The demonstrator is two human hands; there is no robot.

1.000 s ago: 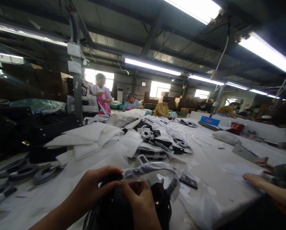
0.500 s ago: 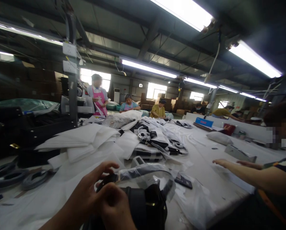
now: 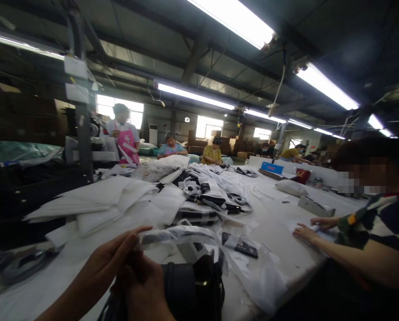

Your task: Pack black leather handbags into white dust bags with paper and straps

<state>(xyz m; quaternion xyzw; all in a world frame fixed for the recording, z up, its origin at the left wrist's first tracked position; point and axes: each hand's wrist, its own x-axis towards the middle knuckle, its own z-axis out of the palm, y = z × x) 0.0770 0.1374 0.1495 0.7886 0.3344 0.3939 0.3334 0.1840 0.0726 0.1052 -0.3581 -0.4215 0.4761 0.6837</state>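
Observation:
A black bag (image 3: pixel 209 290) with smooth dark panels and a small gold-coloured fitting stands in front of me at the table's near edge. Its arched handle (image 3: pixel 186 232) is wrapped in clear plastic film. My left hand (image 3: pixel 121 252) pinches the wrapped handle's left end between thumb and fingers. Just below, close against the left hand, my right hand (image 3: pixel 144 283) is curled beside the bag; its fingertips are hidden, so what they grip does not show. Loose clear film (image 3: pixel 258 278) hangs to the right of the bag.
White foam sheets (image 3: pixel 95 194) are stacked at the left. Beyond the bag lies a heap of wrapped black straps (image 3: pixel 209 191). A dark flat card (image 3: pixel 240 245) rests right of the handle. A co-worker's hands (image 3: pixel 311 231) work at the right, and grey coils (image 3: pixel 25 266) lie at left.
The view has swung right. My left hand's fingers have closed on the handle's wrapped end, covering the black part there. The co-worker's hands at the right have come together over white material.

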